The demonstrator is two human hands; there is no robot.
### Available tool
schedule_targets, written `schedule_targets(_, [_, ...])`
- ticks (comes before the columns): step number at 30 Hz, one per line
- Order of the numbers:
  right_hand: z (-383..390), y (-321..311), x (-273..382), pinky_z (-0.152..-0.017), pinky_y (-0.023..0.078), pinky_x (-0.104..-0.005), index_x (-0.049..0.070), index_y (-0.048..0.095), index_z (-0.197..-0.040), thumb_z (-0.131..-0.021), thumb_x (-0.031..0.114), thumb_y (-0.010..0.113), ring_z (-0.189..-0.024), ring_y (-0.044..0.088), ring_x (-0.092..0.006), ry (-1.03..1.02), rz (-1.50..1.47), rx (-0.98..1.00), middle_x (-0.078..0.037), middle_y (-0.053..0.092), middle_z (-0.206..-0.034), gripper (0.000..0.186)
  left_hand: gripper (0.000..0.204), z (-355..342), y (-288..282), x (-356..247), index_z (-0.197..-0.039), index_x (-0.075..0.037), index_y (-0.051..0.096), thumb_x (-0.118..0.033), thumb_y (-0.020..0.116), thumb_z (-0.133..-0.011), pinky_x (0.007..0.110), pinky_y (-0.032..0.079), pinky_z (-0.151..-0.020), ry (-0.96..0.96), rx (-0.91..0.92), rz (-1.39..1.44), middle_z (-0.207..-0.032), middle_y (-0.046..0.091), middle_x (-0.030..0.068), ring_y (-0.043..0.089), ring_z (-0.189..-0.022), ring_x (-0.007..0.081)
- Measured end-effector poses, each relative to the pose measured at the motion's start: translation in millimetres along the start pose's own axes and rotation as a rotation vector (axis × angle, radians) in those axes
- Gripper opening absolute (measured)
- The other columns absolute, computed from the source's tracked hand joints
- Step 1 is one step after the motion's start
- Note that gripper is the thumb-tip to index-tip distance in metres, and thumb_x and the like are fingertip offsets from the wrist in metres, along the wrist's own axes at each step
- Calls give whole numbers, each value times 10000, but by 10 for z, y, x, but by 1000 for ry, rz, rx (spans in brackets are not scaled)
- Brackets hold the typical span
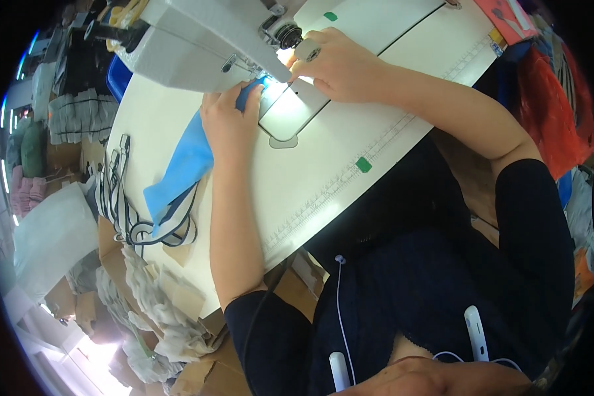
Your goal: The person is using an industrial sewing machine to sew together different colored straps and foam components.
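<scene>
A white sewing machine head (198, 49) stands over the pale work table, its lamp lighting the needle area brightly. My left hand (230, 125) grips a strip of light blue cloth (190, 148) near the needle, thumb and fingers on either side of it. The cloth trails down and left across the table. To the right of the needle is my right hand (340, 66), its fingers curled and closed close to the metal plate (290, 112). Glare and the machine hide what these fingertips hold, if anything.
Black-and-white striped straps (122, 191) with metal clips lie at the table's left edge, partly under the cloth. A ruler scale (323, 198) runs along the near edge, by a green sticker (363, 164). Bagged goods (158, 317) and cartons stand left; red bags (551, 105) hang right.
</scene>
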State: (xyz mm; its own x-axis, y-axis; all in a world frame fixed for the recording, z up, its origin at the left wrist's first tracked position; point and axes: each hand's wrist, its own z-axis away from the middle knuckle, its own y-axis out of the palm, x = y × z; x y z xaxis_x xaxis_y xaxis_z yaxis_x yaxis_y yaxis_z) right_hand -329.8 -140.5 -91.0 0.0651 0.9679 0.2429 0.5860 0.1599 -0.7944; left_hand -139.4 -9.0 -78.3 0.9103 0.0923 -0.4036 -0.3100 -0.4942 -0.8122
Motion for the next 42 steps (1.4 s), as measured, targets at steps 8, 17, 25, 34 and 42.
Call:
schedule_targets(8, [-50, -36, -34, -821, 409, -356, 179, 691, -871, -755, 11, 618, -959, 543, -176, 40, -57, 21, 33, 598, -911, 218, 253, -17, -4, -6, -962, -10, 688, -180, 742, -781, 420, 451, -857, -41, -18, 8, -987, 652, 141, 576, -966, 346])
schedule_targets(17, [-33, -72, -12, -784, 405, -366, 165, 706, -940, -783, 55, 611, -824, 531, -209, -14, -156, 68, 17, 601, -944, 214, 280, 233, -198, -138, -978, -30, 618, -109, 733, -735, 433, 441, -910, -16, 5, 73, -1092, 624, 166, 567, -1062, 361])
schedule_targets(25, [-103, -131, 101, -787, 415, -346, 204, 700, -1032, -779, 62, 627, -779, 547, -182, -138, -161, 241, 40, 591, -1004, 299, 553, 301, -594, -282, -1241, -44, 517, -236, 747, -776, 413, 427, -994, -157, 125, -68, -1248, 575, 172, 524, -1190, 356])
schedule_targets(34, [-113, -225, 138, -842, 425, -362, 176, 656, -1166, -839, 175, 628, -882, 581, -210, -47, -233, 279, -31, 600, -1007, 328, 505, 198, -1106, -161, -1038, -8, 653, -362, 785, -703, 392, 488, -869, -595, 766, -168, -1065, 651, 146, 609, -1041, 302])
schedule_targets(42, [-118, -381, 733, -739, 458, -383, 96, 617, -1130, -794, 256, 735, -823, 587, -258, 240, -552, 235, -62, 622, -927, 390, 328, 660, -1286, -449, -902, -40, 619, -131, 823, -662, 367, 491, -789, -128, 403, 10, -918, 622, 101, 609, -877, 305])
